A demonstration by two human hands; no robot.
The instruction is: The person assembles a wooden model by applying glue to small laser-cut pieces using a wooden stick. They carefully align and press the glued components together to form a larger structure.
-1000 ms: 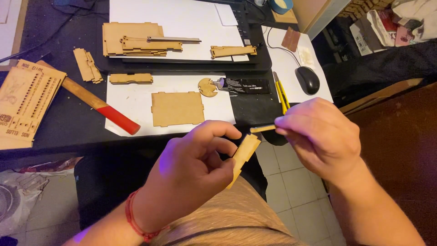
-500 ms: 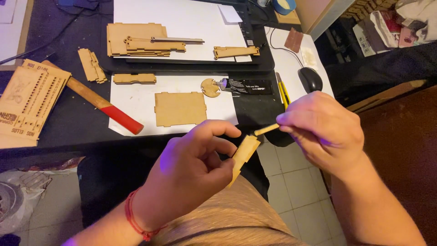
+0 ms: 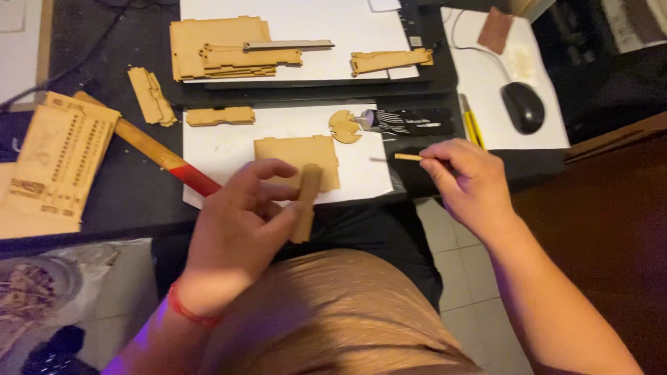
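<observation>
Narrow tan wooden strip (image 3: 306, 201) upright in left hand (image 3: 240, 222), laser-cut edges

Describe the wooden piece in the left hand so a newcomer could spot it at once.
Start at the white sheet on the dark desk. At its near edge, the left hand pinches a narrow, upright wooden strip. Unlike the flat square panel behind it, it is slim and held off the desk.

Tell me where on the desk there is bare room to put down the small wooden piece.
Free: the white sheet left of the square wooden panel, and the white mat left of the mouse. Crowded: the upper board with stacked wooden parts, and the left edge near the hammer.
</observation>
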